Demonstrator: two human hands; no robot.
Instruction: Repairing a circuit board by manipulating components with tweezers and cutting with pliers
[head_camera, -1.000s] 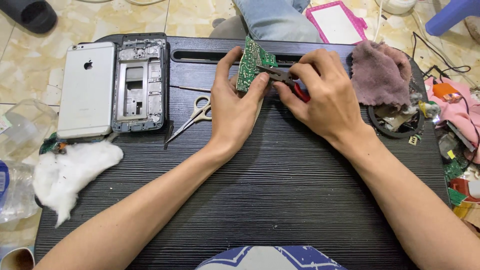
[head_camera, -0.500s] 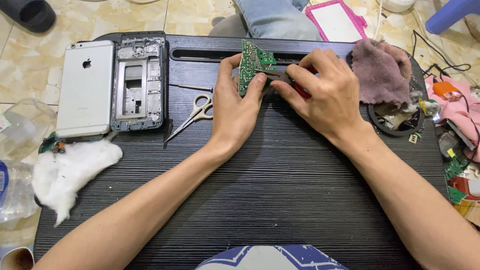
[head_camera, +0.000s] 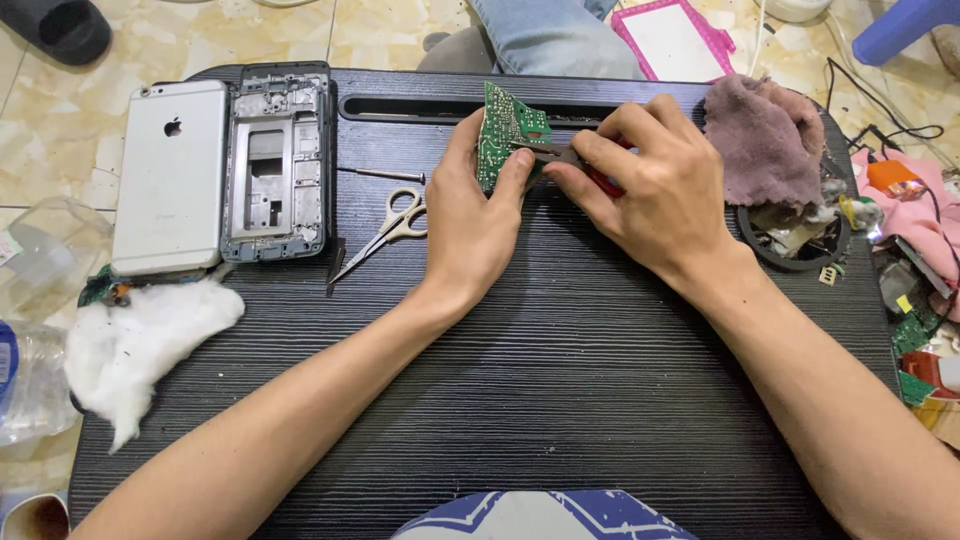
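Near the tabletop's far edge, the left hand (head_camera: 470, 215) is pinching the board (head_camera: 505, 140) upright by its edges. It is looking light, stiff and fragile. The right hand (head_camera: 650, 190) is gripping what are probably pliers (head_camera: 560, 157) against it.

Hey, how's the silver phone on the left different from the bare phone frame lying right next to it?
The silver phone lies back up, a smooth closed shell; the phone frame is stripped open, showing metal ribs and cutouts. The silver phone is pale and a little larger; the phone frame is darker grey. Both lie flat, side by side at the far left of the black table, away from the left hand and right hand, which work on a green circuit board.
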